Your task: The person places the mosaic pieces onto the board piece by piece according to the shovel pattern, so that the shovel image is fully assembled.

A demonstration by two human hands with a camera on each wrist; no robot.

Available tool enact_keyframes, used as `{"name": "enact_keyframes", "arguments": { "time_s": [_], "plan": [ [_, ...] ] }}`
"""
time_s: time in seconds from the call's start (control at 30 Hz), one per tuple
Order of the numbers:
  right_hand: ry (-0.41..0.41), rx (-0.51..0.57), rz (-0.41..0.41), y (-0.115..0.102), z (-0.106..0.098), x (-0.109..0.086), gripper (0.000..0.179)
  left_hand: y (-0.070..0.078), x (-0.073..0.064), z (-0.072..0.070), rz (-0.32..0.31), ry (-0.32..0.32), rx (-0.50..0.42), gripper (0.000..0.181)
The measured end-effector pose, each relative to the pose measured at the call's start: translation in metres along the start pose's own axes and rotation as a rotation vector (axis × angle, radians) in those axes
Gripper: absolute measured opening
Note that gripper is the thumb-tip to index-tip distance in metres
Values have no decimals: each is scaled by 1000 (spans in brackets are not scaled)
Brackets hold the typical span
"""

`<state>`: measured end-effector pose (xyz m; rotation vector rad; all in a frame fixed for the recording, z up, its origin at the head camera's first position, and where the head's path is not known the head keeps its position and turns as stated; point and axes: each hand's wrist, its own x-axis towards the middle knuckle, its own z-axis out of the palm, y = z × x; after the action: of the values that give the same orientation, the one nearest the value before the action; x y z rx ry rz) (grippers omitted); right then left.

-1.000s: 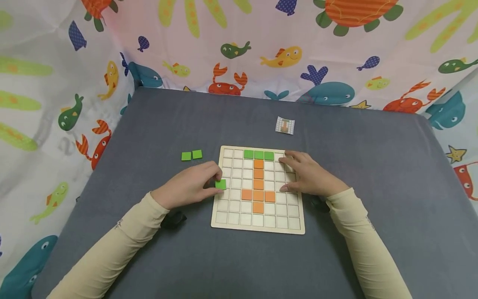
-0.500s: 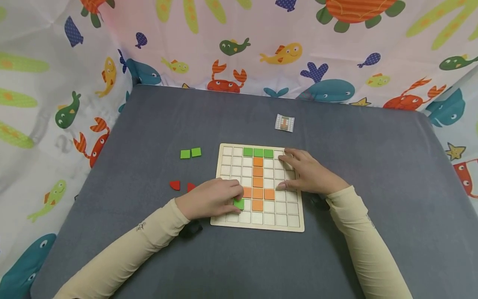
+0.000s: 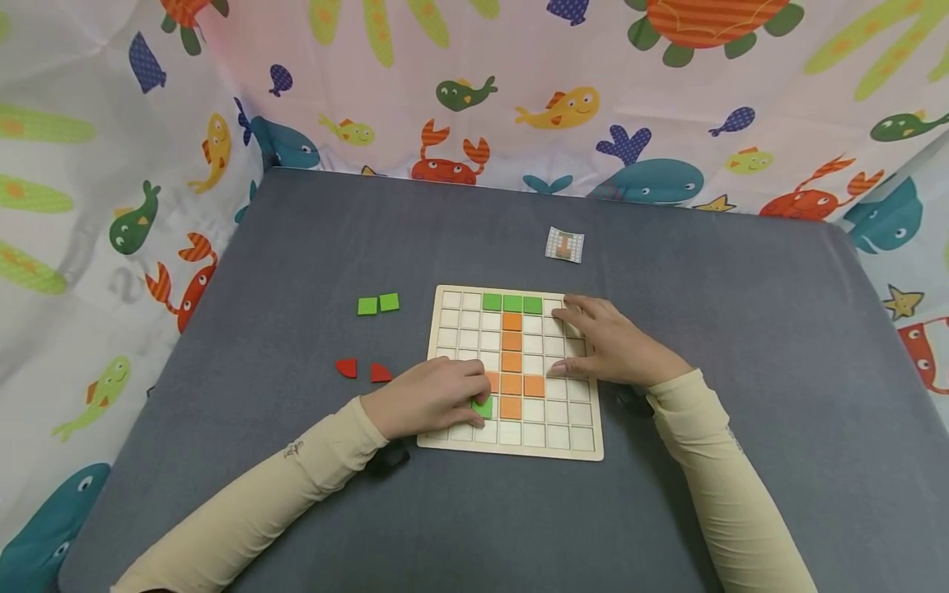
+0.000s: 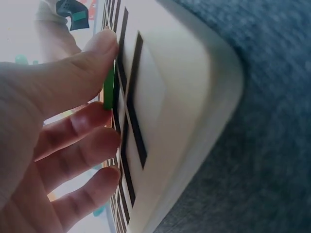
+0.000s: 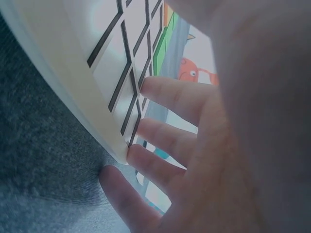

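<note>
Over the lower left part of a pale wooden grid board [image 3: 549, 452], my left hand [image 3: 430, 397] pinches a green square tile [image 3: 483, 408] between thumb and fingers. In the left wrist view this tile [image 4: 109, 90] stands edge-on right at the grid surface. It sits left of the lowest orange tile [image 3: 510, 408]. My right hand [image 3: 621, 347] rests on the board's right side with spread fingers, holding no tile. Orange tiles [image 3: 511, 341] run down a middle column, with others beside it in one row. Three green tiles [image 3: 512, 304] fill part of the top row.
Two loose green tiles [image 3: 367, 306] lie left of the board on the grey table [image 3: 311, 247]. Below them are two red rounded-wedge pieces [image 3: 346, 368]. A small card with a printed grid pattern [image 3: 565, 245] lies behind the board. A sea-animal print curtain surrounds the table.
My left hand has carried the green tile from the board's left edge rightward and toward me, beside the lowest orange tile. The red pieces came into view. My right hand has stayed in place.
</note>
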<state>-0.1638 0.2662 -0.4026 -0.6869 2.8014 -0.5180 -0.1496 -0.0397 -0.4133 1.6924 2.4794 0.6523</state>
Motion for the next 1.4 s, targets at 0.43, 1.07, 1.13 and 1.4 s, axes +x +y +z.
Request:
{"name": "enact_keyframes", "arguments": {
  "time_s": [0.43, 1.07, 1.13, 1.4],
  "plan": [
    [15, 3, 2, 0, -1, 2, 81, -2, 6, 4, 12, 14, 17, 23],
    [25, -20, -2, -1, -2, 5, 77, -2, 6, 4, 20, 41, -9, 23],
    [22, -18, -1, -1, -2, 4, 76, -3, 5, 4, 22, 58, -34, 21],
    [23, -12, -6, 2, 1, 2, 71, -25, -13, -14, -96, 274, -6, 5]
  ]
}}
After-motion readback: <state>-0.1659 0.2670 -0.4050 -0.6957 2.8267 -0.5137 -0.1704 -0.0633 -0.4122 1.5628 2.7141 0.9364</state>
